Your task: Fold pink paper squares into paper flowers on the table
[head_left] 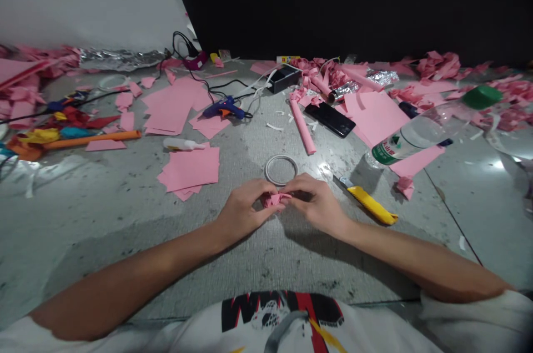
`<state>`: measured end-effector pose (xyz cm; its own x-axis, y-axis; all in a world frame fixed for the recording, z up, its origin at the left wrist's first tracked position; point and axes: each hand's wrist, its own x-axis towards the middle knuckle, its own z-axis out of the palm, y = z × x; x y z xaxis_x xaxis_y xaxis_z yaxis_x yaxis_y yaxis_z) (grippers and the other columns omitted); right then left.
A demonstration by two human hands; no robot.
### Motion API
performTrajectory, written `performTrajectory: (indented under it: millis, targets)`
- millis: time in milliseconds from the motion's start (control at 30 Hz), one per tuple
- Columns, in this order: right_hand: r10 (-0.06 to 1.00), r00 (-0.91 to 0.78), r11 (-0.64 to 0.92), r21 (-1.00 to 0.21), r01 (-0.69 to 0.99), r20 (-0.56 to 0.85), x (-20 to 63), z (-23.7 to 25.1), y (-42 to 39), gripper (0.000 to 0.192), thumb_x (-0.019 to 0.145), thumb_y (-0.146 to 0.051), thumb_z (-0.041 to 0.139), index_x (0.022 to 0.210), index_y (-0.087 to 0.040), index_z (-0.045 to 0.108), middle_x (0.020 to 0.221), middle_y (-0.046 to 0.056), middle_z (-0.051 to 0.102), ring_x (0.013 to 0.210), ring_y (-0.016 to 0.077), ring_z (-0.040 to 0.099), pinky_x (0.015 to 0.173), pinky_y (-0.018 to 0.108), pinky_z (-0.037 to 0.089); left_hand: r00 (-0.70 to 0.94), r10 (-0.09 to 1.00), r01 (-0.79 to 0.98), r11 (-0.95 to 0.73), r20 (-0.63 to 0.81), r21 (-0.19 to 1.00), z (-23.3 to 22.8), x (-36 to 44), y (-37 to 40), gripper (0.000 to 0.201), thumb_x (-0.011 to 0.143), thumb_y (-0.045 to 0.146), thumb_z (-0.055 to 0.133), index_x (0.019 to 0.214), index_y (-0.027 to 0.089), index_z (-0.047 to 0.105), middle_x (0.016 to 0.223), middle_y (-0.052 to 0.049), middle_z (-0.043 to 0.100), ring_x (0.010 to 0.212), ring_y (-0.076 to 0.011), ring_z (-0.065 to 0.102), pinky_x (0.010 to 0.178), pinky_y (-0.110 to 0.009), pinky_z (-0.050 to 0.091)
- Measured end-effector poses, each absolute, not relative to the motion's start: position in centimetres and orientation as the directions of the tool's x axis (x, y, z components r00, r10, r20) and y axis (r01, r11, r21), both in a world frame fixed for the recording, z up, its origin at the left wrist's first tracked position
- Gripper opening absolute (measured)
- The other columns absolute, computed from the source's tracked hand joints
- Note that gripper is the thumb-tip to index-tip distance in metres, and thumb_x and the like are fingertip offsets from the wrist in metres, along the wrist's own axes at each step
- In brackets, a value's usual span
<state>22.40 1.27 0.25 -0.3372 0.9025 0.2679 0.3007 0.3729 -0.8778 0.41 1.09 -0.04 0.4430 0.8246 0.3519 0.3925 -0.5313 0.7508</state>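
Note:
A small folded pink paper piece [275,199] sits between both hands, just above the grey floor. My left hand [244,210] pinches its left side and my right hand [316,202] pinches its right side, fingertips meeting over it. Much of the paper is hidden by the fingers. A clear tape ring [281,169] lies right behind the hands. A yellow utility knife [368,203] lies just right of my right hand.
A stack of pink paper squares [191,170] and a white glue bottle [183,144] lie to the left. A blue glue gun [225,108], black phone [330,119], rolled pink paper tube [303,130] and tipped water bottle [428,128] lie further back. Scraps litter the edges.

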Motion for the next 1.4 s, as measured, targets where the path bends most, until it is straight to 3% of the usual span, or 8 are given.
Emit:
performTrajectory:
  millis: [233, 500, 767, 900, 1167, 1400]
  targets:
    - [0.881, -0.345, 0.422, -0.867, 0.264, 0.324, 22.4, -0.1, 1.0, 0.019, 0.09, -0.012, 0.076, 0.1, -0.027, 0.081, 0.095, 0.004, 0.076, 0.093, 0.0216, 0.069, 0.083, 0.037, 0.053, 0.418, 0.842, 0.418, -0.511, 0.34, 0.752, -0.4, 0.4, 0.9, 0.017, 0.089, 0.027, 0.08, 0.099, 0.021, 0.068, 0.091, -0.001, 0.072, 0.084, -0.0162, 0.066, 0.078, -0.03, 0.05]
    - [0.804, -0.4, 0.569, -0.765, 0.303, 0.44, 22.5, 0.1, 0.7, 0.019, 0.096, -0.014, 0.067, 0.101, -0.026, 0.081, 0.095, 0.007, 0.075, 0.089, 0.0224, 0.066, 0.079, 0.038, 0.054, 0.411, 0.846, 0.416, -0.505, 0.338, 0.756, -0.3, 0.4, 0.8, 0.017, 0.089, 0.029, 0.079, 0.097, 0.02, 0.067, 0.089, -0.001, 0.07, 0.082, -0.0154, 0.064, 0.077, -0.029, 0.049]
    - [0.864, -0.329, 0.479, -0.824, 0.304, 0.382, 22.3, 0.0, 0.4, 0.01, 0.094, -0.017, 0.068, 0.096, -0.023, 0.076, 0.094, 0.007, 0.075, 0.09, 0.0218, 0.07, 0.08, 0.038, 0.057, 0.387, 0.863, 0.442, -0.484, 0.326, 0.755, -0.2, 0.5, 0.8, 0.015, 0.091, 0.03, 0.077, 0.097, 0.02, 0.068, 0.088, -0.001, 0.071, 0.079, -0.0149, 0.065, 0.073, -0.028, 0.049]
    - [0.814, -0.393, 0.556, -0.772, 0.309, 0.429, 22.4, 0.1, 0.5, 0.013, 0.094, -0.014, 0.065, 0.095, -0.022, 0.075, 0.095, 0.009, 0.075, 0.09, 0.0223, 0.069, 0.08, 0.038, 0.057, 0.388, 0.857, 0.438, -0.496, 0.34, 0.75, -0.2, 0.5, 0.7, 0.015, 0.09, 0.027, 0.078, 0.098, 0.02, 0.067, 0.088, -0.001, 0.071, 0.079, -0.0146, 0.065, 0.073, -0.027, 0.049]
    - [0.691, -0.509, 0.697, -0.66, 0.282, 0.513, 23.0, -0.1, 0.7, 0.025, 0.098, -0.012, 0.061, 0.114, -0.024, 0.076, 0.107, 0.011, 0.073, 0.097, 0.023, 0.068, 0.083, 0.04, 0.057, 0.359, 0.871, 0.453, -0.477, 0.335, 0.753, -0.3, 0.3, 0.7, 0.015, 0.087, 0.023, 0.08, 0.095, 0.021, 0.068, 0.084, 0.002, 0.07, 0.076, -0.0135, 0.064, 0.072, -0.026, 0.048]
    - [0.768, -0.376, 0.635, -0.694, 0.338, 0.519, 22.4, 0.3, 0.1, 0.016, 0.096, -0.013, 0.065, 0.102, -0.026, 0.071, 0.091, 0.005, 0.077, 0.085, 0.0219, 0.068, 0.078, 0.04, 0.055, 0.331, 0.886, 0.456, -0.451, 0.324, 0.767, 0.1, 0.6, 0.7, 0.015, 0.088, 0.027, 0.081, 0.096, 0.021, 0.07, 0.084, 0.001, 0.073, 0.075, -0.014, 0.066, 0.072, -0.027, 0.052]
